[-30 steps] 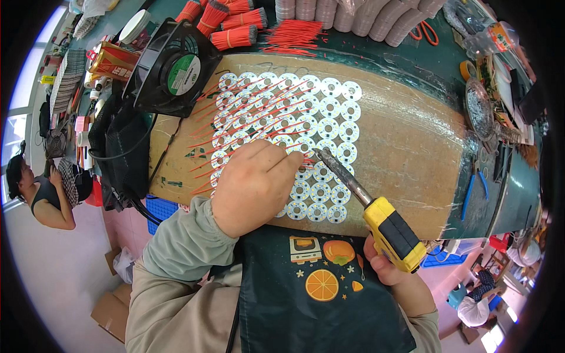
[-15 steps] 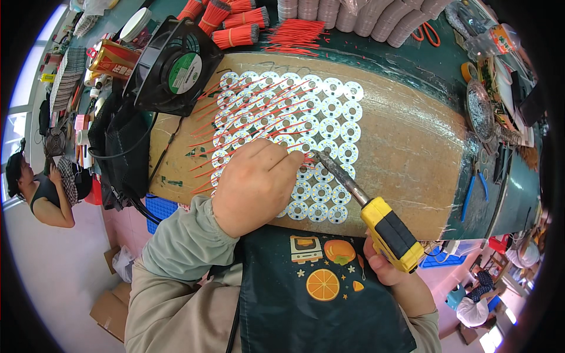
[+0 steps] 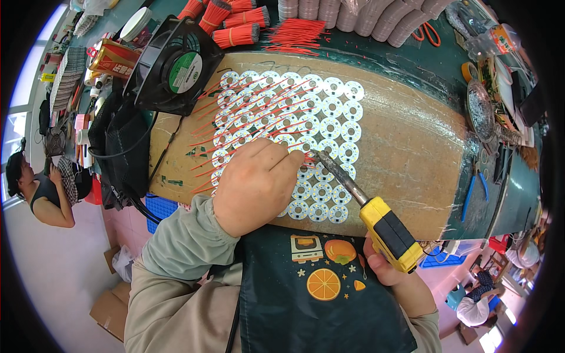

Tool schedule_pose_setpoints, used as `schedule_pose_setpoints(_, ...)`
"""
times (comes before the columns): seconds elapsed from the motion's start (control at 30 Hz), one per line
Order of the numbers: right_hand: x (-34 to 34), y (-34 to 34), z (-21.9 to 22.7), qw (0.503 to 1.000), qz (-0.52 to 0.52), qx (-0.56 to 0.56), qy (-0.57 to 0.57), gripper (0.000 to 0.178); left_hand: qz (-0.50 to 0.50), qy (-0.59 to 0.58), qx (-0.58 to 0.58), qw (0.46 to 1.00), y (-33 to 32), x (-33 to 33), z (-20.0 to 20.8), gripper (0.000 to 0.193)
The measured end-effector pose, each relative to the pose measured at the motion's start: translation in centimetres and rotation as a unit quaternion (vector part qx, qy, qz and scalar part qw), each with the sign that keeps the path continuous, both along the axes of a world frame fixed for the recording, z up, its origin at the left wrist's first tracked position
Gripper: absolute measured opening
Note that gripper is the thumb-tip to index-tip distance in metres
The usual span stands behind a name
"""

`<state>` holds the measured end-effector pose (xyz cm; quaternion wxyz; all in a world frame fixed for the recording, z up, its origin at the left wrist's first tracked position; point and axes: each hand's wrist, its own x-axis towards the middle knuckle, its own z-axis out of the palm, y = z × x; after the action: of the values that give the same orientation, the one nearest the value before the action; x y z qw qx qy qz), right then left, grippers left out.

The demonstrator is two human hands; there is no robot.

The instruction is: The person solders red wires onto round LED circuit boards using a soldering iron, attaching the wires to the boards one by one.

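My left hand (image 3: 256, 185) rests on a brown board (image 3: 406, 141), fingers pinched on a thin red wire against a grid of several round white discs (image 3: 329, 112). Many discs on the left side carry red wires (image 3: 247, 117) pointing left. My right hand (image 3: 382, 267) grips a yellow-and-black soldering iron (image 3: 385, 226). Its metal tip (image 3: 318, 156) touches a disc right beside my left fingertips.
A black fan (image 3: 173, 67) stands at the board's far left corner, with bundles of red wires (image 3: 235, 29) behind it. Blue-handled pliers (image 3: 474, 188) lie at the right. A person (image 3: 41, 188) sits at the left, another at lower right (image 3: 474, 303).
My left hand and the iron's tip stay at the same spot on the discs. Only a slight shift of the iron's handle shows.
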<state>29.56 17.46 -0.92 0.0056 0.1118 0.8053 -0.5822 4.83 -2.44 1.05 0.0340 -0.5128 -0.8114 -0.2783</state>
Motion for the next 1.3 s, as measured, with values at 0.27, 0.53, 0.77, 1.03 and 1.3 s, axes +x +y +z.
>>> schedule_pose_setpoints(0.27, 0.11, 0.20, 0.06, 1.000, 0.012, 0.002, -0.014, 0.033, 0.002, 0.000, 0.003, 1.000, -0.02, 0.02, -0.05, 0.025)
schedule_pose_setpoints(0.53, -0.06, 0.23, 0.07, 0.998, 0.048, 0.037, -0.026, 0.039, -0.001, -0.001, 0.000, 1.000, 0.06, 0.03, -0.01, 0.024)
schedule_pose_setpoints(0.77, 0.02, 0.01, -0.05, 1.000, 0.001, -0.015, -0.010, 0.041, 0.002, 0.001, 0.004, 1.000, 0.01, 0.04, -0.12, 0.024)
schedule_pose_setpoints(1.03, -0.22, -0.03, 0.15, 1.000, 0.003, -0.008, -0.002, 0.034, 0.002, 0.001, 0.009, 1.000, 0.01, 0.04, -0.26, 0.025)
schedule_pose_setpoints(1.3, 0.45, 0.40, -0.24, 1.000, 0.012, -0.018, 0.003, 0.029, 0.003, 0.000, 0.008, 1.000, -0.01, 0.05, -0.15, 0.026)
